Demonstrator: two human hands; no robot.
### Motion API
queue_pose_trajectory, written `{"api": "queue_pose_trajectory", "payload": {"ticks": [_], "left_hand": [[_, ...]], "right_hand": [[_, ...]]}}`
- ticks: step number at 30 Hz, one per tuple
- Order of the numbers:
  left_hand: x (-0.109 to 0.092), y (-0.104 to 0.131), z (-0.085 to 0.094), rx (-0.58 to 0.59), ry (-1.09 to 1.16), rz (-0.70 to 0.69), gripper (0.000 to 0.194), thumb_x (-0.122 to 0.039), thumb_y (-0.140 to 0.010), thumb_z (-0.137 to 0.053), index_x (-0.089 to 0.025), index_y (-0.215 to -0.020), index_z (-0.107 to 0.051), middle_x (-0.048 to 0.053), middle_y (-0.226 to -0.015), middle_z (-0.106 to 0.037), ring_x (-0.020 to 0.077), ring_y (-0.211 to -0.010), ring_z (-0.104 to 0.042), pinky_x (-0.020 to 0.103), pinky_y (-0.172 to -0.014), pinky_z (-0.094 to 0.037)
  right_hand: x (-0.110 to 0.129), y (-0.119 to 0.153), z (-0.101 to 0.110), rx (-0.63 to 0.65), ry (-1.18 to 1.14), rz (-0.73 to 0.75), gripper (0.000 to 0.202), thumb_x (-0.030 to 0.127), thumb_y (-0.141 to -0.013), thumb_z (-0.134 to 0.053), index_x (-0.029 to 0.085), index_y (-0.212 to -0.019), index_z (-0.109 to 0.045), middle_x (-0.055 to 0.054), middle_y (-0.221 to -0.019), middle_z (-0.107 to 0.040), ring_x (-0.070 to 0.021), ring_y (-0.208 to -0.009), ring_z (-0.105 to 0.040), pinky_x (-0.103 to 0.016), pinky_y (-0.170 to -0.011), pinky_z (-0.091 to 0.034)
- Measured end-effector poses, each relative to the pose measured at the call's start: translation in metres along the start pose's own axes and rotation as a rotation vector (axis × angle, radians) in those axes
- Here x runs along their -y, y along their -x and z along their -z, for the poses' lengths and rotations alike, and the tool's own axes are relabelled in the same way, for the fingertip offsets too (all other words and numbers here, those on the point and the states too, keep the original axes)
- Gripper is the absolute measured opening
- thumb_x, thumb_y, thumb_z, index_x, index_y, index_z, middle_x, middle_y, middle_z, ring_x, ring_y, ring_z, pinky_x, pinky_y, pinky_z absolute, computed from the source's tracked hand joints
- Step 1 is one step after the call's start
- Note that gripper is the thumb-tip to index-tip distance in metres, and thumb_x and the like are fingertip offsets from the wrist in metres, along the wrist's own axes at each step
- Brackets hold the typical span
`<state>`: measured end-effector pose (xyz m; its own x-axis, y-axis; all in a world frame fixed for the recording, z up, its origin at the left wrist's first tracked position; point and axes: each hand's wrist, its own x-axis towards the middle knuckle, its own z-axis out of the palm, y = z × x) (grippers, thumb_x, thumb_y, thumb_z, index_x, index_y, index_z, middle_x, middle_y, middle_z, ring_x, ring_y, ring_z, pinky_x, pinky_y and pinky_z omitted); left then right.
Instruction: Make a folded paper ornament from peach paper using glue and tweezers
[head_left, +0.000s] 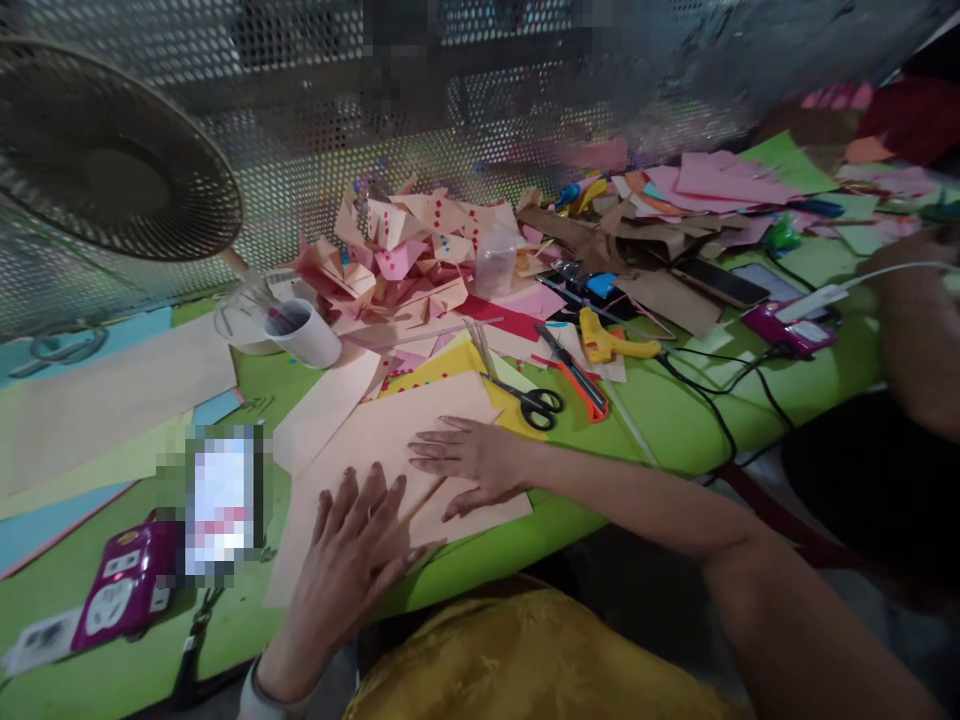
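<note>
Peach-coloured paper lies on the green table in front of me, with a fold or overlapping edge between my hands. My left hand rests flat on it near the table's front edge, fingers spread. Farther right and a little higher, my right hand presses flat on the same paper, fingers stretched out to the left. Neither hand holds anything. Just beyond the right hand are black-handled scissors, an orange utility knife and a yellow glue gun. Yellow paper shows beneath the scissors.
A fan stands at the back left beside a white cup. Folded paper pieces are heaped along the mesh wall. At left lie a phone and a purple power box. Another person's arm reaches in at right, near cables.
</note>
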<state>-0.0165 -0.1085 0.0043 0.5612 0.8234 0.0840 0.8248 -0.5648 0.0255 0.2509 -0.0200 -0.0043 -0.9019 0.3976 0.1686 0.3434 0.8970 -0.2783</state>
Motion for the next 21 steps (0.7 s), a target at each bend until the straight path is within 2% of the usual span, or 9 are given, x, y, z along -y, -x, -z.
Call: {"api": "queue_pose_trajectory", "payload": {"ticks": [9, 16, 21], "left_hand": [[0.003, 0.0, -0.001, -0.009, 0.015, -0.027, 0.071, -0.051, -0.093, -0.044, -0.029, -0.155, -0.017, 0.01, -0.159, -0.027, 0.0396, -0.145, -0.021, 0.061, -0.111, -0.028], [-0.002, -0.001, 0.005, 0.037, -0.002, -0.003, 0.07, -0.052, -0.092, -0.048, -0.025, -0.153, -0.027, 0.011, -0.159, -0.026, 0.0392, -0.146, -0.019, 0.06, -0.112, -0.028], [-0.005, -0.001, 0.009, 0.051, -0.001, 0.021, 0.071, -0.056, -0.091, -0.047, -0.024, -0.152, -0.028, 0.012, -0.159, -0.025, 0.0383, -0.146, -0.018, 0.059, -0.114, -0.025]], "right_hand": [[-0.004, -0.001, -0.004, -0.013, -0.008, 0.016, 0.069, 0.059, -0.094, -0.044, 0.012, -0.144, -0.043, -0.014, -0.153, -0.036, -0.0248, -0.145, -0.028, -0.047, -0.12, -0.009], [-0.001, 0.0, -0.004, -0.017, -0.085, -0.006, 0.066, 0.058, -0.094, -0.045, 0.014, -0.144, -0.044, -0.013, -0.152, -0.038, -0.0236, -0.145, -0.027, -0.046, -0.121, -0.008], [-0.001, 0.0, -0.005, -0.016, -0.111, -0.005, 0.069, 0.058, -0.094, -0.044, 0.013, -0.146, -0.04, -0.014, -0.153, -0.037, -0.0236, -0.146, -0.026, -0.046, -0.121, -0.008]]}}
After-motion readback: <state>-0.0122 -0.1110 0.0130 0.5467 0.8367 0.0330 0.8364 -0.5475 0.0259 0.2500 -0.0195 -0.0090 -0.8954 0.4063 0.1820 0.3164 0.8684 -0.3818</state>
